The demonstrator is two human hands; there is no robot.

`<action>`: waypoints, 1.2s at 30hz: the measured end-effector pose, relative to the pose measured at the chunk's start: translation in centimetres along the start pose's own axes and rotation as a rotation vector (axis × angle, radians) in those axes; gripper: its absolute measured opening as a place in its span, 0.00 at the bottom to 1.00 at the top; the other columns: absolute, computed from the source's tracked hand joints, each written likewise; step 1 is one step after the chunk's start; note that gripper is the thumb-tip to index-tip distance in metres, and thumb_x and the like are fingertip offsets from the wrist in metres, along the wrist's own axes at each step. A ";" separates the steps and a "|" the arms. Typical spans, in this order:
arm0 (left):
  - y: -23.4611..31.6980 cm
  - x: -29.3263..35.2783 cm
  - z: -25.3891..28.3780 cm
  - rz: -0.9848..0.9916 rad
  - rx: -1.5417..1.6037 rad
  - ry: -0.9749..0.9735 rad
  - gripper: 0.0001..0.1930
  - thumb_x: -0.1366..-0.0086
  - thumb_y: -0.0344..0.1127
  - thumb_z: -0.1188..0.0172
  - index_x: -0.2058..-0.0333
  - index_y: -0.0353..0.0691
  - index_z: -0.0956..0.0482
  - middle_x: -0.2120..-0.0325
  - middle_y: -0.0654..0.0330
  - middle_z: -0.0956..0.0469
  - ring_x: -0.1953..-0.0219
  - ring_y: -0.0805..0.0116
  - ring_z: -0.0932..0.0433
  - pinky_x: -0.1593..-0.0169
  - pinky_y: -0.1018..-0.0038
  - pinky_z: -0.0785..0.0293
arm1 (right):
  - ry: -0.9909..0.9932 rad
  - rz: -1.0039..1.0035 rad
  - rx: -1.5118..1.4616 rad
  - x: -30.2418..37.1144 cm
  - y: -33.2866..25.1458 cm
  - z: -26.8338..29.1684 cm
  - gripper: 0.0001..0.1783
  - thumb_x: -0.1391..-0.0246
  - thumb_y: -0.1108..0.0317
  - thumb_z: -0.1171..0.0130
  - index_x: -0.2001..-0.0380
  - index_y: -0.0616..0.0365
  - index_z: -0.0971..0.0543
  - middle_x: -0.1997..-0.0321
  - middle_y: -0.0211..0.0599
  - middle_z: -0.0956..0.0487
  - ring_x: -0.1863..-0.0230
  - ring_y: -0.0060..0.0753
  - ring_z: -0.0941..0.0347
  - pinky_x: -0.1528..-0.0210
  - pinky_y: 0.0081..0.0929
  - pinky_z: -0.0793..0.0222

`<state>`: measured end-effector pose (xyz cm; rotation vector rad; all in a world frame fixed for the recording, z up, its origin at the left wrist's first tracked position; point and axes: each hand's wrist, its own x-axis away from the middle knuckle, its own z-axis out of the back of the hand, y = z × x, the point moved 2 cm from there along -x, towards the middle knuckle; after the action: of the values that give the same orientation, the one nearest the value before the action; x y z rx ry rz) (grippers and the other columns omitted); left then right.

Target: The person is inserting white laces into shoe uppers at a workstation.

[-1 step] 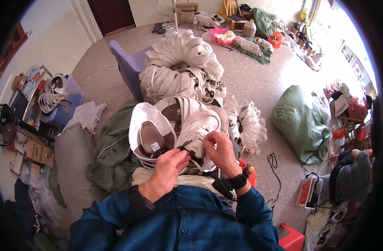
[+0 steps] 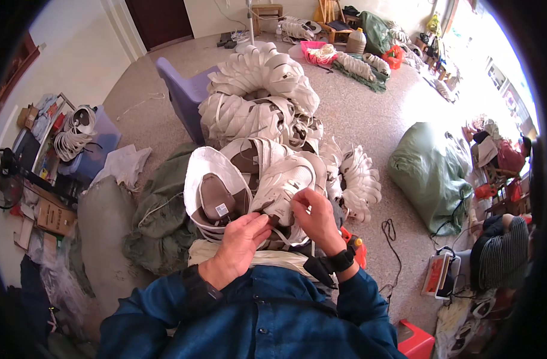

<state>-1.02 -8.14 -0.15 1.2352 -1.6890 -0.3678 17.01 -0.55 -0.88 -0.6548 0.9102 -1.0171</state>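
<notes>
Cream-white shoe uppers (image 2: pixel 285 179), their lining (image 2: pixel 216 194) brown with a white label (image 2: pixel 221 209); dark blue shirt (image 2: pixel 255 305), purple chair (image 2: pixel 180 90), green sack (image 2: pixel 426 179), red stool (image 2: pixel 418 341), grey-striped top (image 2: pixel 502 257), speckled beige floor (image 2: pixel 351 113)

I can't read any text from here: the small white label (image 2: pixel 221 209) inside a pale shoe upper (image 2: pixel 192 179) and the print on the cardboard box (image 2: pixel 55 217) stay illegible to me.
</notes>
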 end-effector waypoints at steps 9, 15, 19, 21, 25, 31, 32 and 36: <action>-2.4 -4.6 -1.3 0.258 0.274 -0.141 0.19 0.31 0.40 0.39 0.43 0.43 0.26 0.49 0.62 0.22 0.48 0.64 0.24 0.42 0.62 0.29 | -0.234 -0.217 -0.226 1.3 -0.5 1.4 0.08 0.41 0.69 0.40 0.66 0.66 0.22 0.73 0.37 0.21 0.70 0.24 0.26 0.65 0.28 0.29; -2.3 -4.0 -0.8 0.154 0.108 -0.253 0.20 0.28 0.46 0.43 0.43 0.41 0.26 0.49 0.62 0.21 0.48 0.68 0.22 0.46 0.67 0.25 | -0.297 -0.288 -0.216 3.0 -0.5 1.2 0.10 0.37 0.67 0.42 0.69 0.63 0.23 0.76 0.28 0.26 0.72 0.18 0.31 0.68 0.23 0.34; -2.0 -4.0 -1.3 0.131 0.177 -0.181 0.22 0.30 0.47 0.39 0.45 0.38 0.24 0.52 0.61 0.21 0.52 0.70 0.21 0.51 0.68 0.24 | -0.305 -0.223 -0.086 3.1 -2.0 1.6 0.09 0.38 0.68 0.41 0.69 0.62 0.25 0.75 0.37 0.24 0.72 0.31 0.28 0.68 0.30 0.33; -1.7 -3.5 -1.6 0.123 0.143 -0.180 0.22 0.29 0.47 0.41 0.45 0.39 0.25 0.53 0.61 0.20 0.51 0.70 0.21 0.49 0.68 0.24 | -0.292 -0.152 -0.024 3.5 -2.0 1.7 0.09 0.41 0.68 0.39 0.70 0.62 0.25 0.74 0.43 0.22 0.71 0.47 0.27 0.68 0.38 0.34; -2.2 -3.7 -1.2 -0.036 -0.049 -0.197 0.19 0.27 0.45 0.44 0.45 0.38 0.25 0.54 0.60 0.20 0.51 0.69 0.21 0.47 0.69 0.25 | -0.335 -0.265 -0.051 4.0 -2.3 2.2 0.08 0.41 0.68 0.39 0.69 0.62 0.24 0.73 0.43 0.22 0.71 0.43 0.26 0.67 0.35 0.33; -2.3 -4.2 -1.3 0.110 0.282 -0.305 0.15 0.29 0.32 0.42 0.46 0.40 0.24 0.53 0.61 0.20 0.51 0.70 0.22 0.49 0.69 0.23 | -0.507 -0.456 -0.381 0.7 -7.8 6.1 0.08 0.34 0.70 0.41 0.60 0.66 0.20 0.72 0.20 0.25 0.70 0.10 0.34 0.69 0.16 0.36; -2.7 -4.3 -1.3 0.104 0.285 -0.307 0.15 0.29 0.32 0.42 0.46 0.40 0.24 0.53 0.61 0.20 0.51 0.70 0.22 0.49 0.69 0.23 | -0.531 -0.461 -0.411 -1.1 -10.3 6.7 0.08 0.35 0.71 0.42 0.60 0.66 0.19 0.72 0.23 0.23 0.71 0.11 0.32 0.70 0.14 0.36; -2.5 -4.5 -2.0 -0.067 0.190 -0.230 0.16 0.30 0.37 0.39 0.48 0.37 0.22 0.55 0.61 0.18 0.56 0.70 0.19 0.53 0.70 0.20 | -0.525 -0.268 -0.621 -6.5 -19.1 6.0 0.12 0.34 0.72 0.46 0.55 0.72 0.21 0.79 0.26 0.26 0.82 0.13 0.37 0.78 0.17 0.42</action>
<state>2.06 -4.86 -3.33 1.4359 -1.9163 -0.4101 12.67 -1.88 19.65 -1.5196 0.6697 -0.7231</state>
